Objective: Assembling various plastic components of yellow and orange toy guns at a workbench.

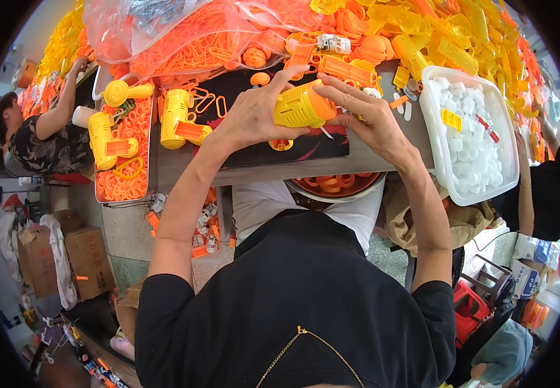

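Both the left hand [254,116] and right hand [367,119] have fingers clamped round a yellow-and-orange toy barrel [302,107] over the black mat [306,147], white tray [509,165] of white caps just right, orange-ring tray [124,187] left, table edge [183,171] close below.

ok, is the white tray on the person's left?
No, the white tray sits to the right, beyond the right hand holding the yellow toy.

The grey surface [176,169] carries a black mat [306,147] at its middle. To the left lie a tray [124,187] of orange rings and a yellow toy drill [179,119]; to the right stands a white bin [506,139] of white caps. Orange and yellow plastic parts [416,32] heap along the back.
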The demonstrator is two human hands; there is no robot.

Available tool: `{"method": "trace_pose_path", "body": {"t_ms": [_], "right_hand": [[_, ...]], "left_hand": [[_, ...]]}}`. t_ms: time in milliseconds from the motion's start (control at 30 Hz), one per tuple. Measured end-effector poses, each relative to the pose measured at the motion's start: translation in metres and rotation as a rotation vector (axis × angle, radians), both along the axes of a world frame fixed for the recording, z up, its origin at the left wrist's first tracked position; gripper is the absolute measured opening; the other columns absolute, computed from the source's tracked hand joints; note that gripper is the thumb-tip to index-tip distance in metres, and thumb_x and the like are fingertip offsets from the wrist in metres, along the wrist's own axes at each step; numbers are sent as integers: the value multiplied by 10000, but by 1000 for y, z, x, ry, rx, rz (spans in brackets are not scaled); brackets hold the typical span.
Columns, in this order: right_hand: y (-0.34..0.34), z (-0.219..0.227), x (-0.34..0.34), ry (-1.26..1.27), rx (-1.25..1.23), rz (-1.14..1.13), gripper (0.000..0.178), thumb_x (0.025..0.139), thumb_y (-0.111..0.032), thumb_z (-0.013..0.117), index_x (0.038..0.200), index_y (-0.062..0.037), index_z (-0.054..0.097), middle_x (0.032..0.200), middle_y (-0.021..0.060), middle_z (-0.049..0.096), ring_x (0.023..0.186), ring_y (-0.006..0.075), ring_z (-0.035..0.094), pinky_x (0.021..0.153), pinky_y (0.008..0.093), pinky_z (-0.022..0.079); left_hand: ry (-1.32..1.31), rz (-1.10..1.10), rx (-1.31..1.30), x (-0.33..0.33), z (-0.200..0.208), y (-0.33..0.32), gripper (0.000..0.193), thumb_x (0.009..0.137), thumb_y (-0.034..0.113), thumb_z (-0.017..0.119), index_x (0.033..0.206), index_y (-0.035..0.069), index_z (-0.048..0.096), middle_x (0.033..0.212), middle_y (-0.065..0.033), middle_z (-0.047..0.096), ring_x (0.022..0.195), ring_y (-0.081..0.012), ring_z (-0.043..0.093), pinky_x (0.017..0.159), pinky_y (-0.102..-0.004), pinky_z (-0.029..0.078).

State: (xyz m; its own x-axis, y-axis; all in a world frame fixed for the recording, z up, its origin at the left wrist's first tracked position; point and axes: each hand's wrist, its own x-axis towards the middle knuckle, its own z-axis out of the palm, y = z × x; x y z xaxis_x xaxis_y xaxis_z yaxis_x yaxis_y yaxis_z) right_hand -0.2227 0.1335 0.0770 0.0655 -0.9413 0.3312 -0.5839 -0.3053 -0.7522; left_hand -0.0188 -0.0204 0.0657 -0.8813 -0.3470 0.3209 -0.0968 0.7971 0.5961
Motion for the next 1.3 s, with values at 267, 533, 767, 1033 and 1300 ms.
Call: {"method": "trace_pose_path", "body": {"t_ms": [267, 533, 767, 1033, 1300], "right_hand": [[2, -7, 10, -95, 24, -41, 653, 860, 139, 568, 1450, -139, 531, 1536, 152, 450, 1369, 315, 491, 1020, 375, 520], [4, -26, 37, -919, -58, -208, 520, 1088, -348, 415, 1490, -23, 357, 1453, 190, 496, 1315, 264, 529, 1093, 397, 416], [-27, -14, 32, -339, 66, -40, 357, 1040, -242, 445, 1108, 49, 639, 1081, 155, 664, 1020, 228, 642, 927, 337, 492], [-31, -23, 45, -612, -69, -157, 381, 1057, -229, 400, 1051, 66, 641, 939, 160, 649, 879, 243, 633, 878, 333, 495], [9, -73, -68, 357, 226, -1260, 373, 972, -369, 607, 929, -2, 666, 797, 200, 702, 784, 390, 691, 703, 486, 523]], "left_hand": [[-11, 23, 25, 2, 4, 1, 979, 712, 454, 856, 1502, 212, 331, 1063, -145, 707, 927, -349, 700, 794, -419, 548], [-33, -79, -55, 4, 11, 11, 863, 714, 308, 815, 1495, 247, 453, 1051, -107, 644, 913, -315, 676, 758, -403, 552], [-115, -312, -221, 2, 10, 11, 804, 657, 255, 846, 1398, 195, 538, 1149, -132, 612, 904, -346, 680, 714, -421, 560], [-83, -296, -171, -8, 10, 0, 811, 673, 224, 856, 1415, 140, 538, 1220, -115, 633, 969, -322, 680, 796, -400, 567], [337, 8, 894, 51, -11, 2, 694, 1008, 267, 582, 1564, 31, 239, 1456, -148, 481, 1269, -234, 563, 1057, -372, 459]]}}
